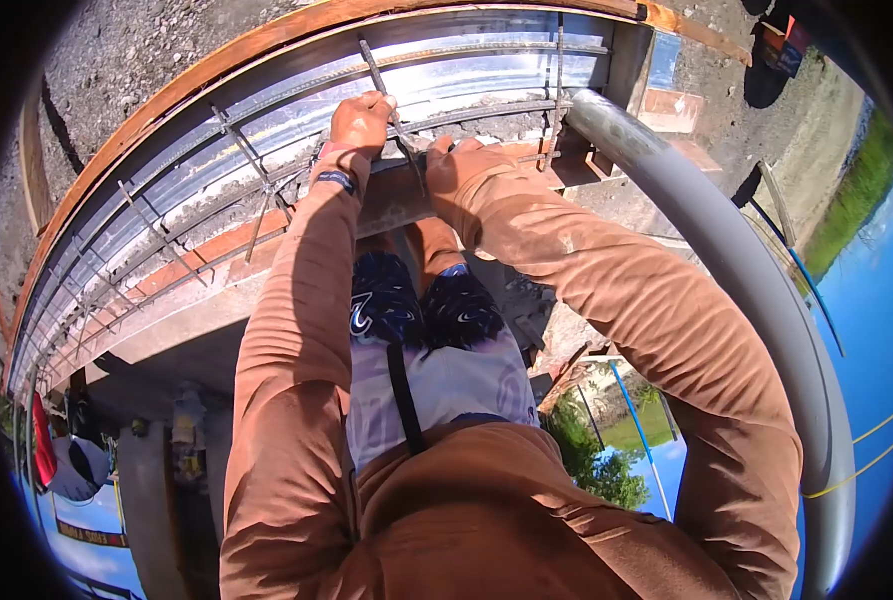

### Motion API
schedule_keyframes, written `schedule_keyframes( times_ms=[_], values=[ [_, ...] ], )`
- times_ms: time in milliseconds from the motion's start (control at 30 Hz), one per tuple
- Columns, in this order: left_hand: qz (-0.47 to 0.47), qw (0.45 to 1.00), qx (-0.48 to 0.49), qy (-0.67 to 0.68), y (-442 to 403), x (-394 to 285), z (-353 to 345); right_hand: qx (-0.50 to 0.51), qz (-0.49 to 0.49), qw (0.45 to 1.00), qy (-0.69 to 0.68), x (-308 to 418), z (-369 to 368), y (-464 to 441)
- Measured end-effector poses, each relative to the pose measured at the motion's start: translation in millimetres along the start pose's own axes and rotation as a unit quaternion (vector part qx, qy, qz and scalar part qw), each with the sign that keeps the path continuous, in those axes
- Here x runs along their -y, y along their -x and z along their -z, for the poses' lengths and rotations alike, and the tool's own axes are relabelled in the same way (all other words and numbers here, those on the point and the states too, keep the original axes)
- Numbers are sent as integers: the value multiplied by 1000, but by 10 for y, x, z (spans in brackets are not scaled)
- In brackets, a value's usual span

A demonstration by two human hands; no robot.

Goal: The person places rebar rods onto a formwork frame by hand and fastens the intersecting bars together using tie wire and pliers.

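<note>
A grid of steel rebar [251,155] runs along a shiny metal-lined form [446,65]. My left hand [361,122] has its fingers closed round a crossing bar [374,66] near the middle of the grid. Just to the right, my right hand [458,165] is at the lower end of that bar, by the near edge of the form; its fingers are bent and partly hidden, and what they hold, if anything, cannot be made out.
A thick grey pipe [706,200] curves down the right side, close to my right arm. An orange wooden board [166,115] edges the form's far side. Gravel [116,60] lies beyond it. A red and white object [71,465] is at lower left.
</note>
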State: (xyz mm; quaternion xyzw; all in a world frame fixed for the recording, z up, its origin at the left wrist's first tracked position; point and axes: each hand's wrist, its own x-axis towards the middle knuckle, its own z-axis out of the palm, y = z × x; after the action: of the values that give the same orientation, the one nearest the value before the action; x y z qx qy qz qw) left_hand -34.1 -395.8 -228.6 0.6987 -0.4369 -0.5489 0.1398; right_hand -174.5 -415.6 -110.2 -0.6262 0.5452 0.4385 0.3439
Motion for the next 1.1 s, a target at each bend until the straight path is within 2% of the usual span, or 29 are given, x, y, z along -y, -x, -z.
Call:
schedule_keyframes(
  times_ms=[33,133,167,200,267,300,333,400,467,533,600,767,900,967,1000,1033,1067,1100],
  values=[
    [-5,1000,-3,-5,-9,-7,3,22,46,993,103,79,254,202],
    [18,999,14,35,2,-41,3,47,40,994,87,-1,195,199],
    [24,999,12,41,5,-28,-10,26,46,998,26,-92,125,224],
    [23,999,7,41,-16,-33,15,23,48,998,28,-193,112,241],
    [14,999,29,28,20,-34,36,114,76,984,-113,-388,60,321],
    [16,999,33,17,45,-96,92,117,81,983,-113,-460,19,385],
    [19,999,34,13,51,-56,118,92,79,978,-171,-528,-34,473],
    [22,975,162,150,62,-59,156,67,72,967,-234,-596,-186,585],
    [46,975,184,117,103,-147,154,21,109,960,-257,-633,-358,630],
    [62,976,138,154,169,-240,117,22,113,961,-253,-576,-396,641],
    [38,982,137,126,123,-159,37,-6,121,970,-212,-510,-405,628],
    [12,998,55,5,96,-132,-82,36,95,977,-186,-449,-439,451],
    [-7,998,55,21,95,-122,-78,-6,103,965,-242,-506,-524,446],
    [-10,998,50,24,42,39,-143,86,148,871,-460,-604,-448,452],
    [-13,999,43,30,54,-25,-127,86,148,870,-463,-627,-464,452],
    [-26,999,40,-12,58,-79,-86,190,91,779,-590,-645,-491,464],
    [-26,999,42,-13,16,-143,-41,285,32,660,-694,-659,-507,463],
    [-2,997,69,-39,2,-215,4,284,9,616,-735,-626,-411,542]
  ],
)
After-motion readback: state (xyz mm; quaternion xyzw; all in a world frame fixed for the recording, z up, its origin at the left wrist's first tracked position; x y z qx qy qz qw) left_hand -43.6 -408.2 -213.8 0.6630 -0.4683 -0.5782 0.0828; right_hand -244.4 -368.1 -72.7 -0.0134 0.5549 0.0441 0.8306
